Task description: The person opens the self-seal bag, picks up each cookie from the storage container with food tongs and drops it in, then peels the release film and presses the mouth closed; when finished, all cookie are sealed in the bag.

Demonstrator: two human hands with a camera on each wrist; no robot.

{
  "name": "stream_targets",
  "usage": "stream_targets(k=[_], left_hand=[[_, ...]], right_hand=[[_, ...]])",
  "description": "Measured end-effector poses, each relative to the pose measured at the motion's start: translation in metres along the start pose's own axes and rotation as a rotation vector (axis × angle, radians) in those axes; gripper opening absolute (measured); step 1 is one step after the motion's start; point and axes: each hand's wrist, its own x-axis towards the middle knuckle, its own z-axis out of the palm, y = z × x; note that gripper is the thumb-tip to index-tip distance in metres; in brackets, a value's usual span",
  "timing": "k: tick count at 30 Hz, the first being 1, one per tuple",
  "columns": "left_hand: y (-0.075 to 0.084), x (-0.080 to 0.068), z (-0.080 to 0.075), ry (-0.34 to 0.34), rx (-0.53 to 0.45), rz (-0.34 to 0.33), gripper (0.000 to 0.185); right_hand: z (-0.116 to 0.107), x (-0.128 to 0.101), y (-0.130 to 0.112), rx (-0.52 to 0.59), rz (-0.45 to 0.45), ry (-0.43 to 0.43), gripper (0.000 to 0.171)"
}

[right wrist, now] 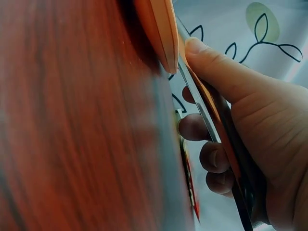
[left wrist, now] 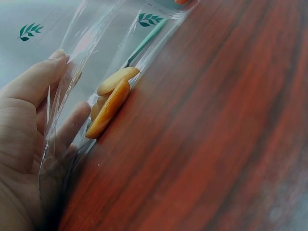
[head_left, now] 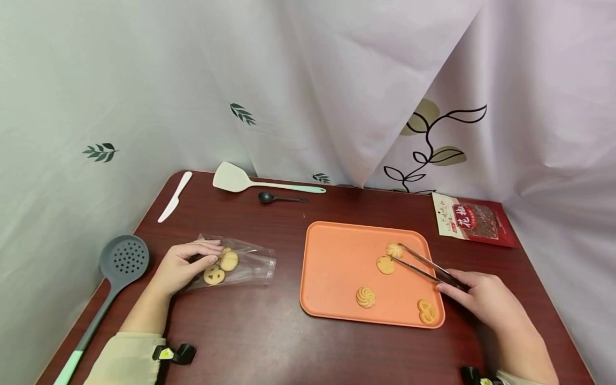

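Observation:
My left hand (head_left: pixel 185 264) grips the left end of a clear plastic bag (head_left: pixel 252 263) lying on the table. Inside the bag are a pale round cookie (head_left: pixel 229 260) and a cookie with holes (head_left: pixel 214 275); the left wrist view shows them edge-on (left wrist: pixel 109 109). My right hand (head_left: pixel 488 294) holds metal tongs (head_left: pixel 423 262), with their arms apart. The tips reach a ridged cookie (head_left: pixel 394 249) on the orange tray (head_left: pixel 332 267); whether they pinch it I cannot tell. Just below lies a round cookie (head_left: pixel 384 265). A swirl cookie (head_left: pixel 366 297) and a pretzel-shaped cookie (head_left: pixel 425 311) sit nearer the front.
A slotted skimmer (head_left: pixel 126 262) lies along the left edge. Toward the back are a white knife (head_left: pixel 175 198), a white spatula (head_left: pixel 232 178) and a small black spoon (head_left: pixel 267 198). A red spice packet (head_left: pixel 476 220) lies back right. Curtains (head_left: pixel 313 96) hang behind.

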Motion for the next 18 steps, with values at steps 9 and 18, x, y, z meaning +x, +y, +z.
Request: stream_targets(k=[9, 18], left_hand=[[0.0025, 0.0008, 0.0004, 0.003, -0.004, 0.026, 0.033], [0.0, 0.0001, -0.0011, -0.001, -0.008, 0.004, 0.033]], right_hand=[[0.0005, 0.0019, -0.0021, -0.01, -0.059, 0.005, 0.035], [0.0014, 0.0018, -0.0017, -0.014, -0.069, 0.029, 0.033]])
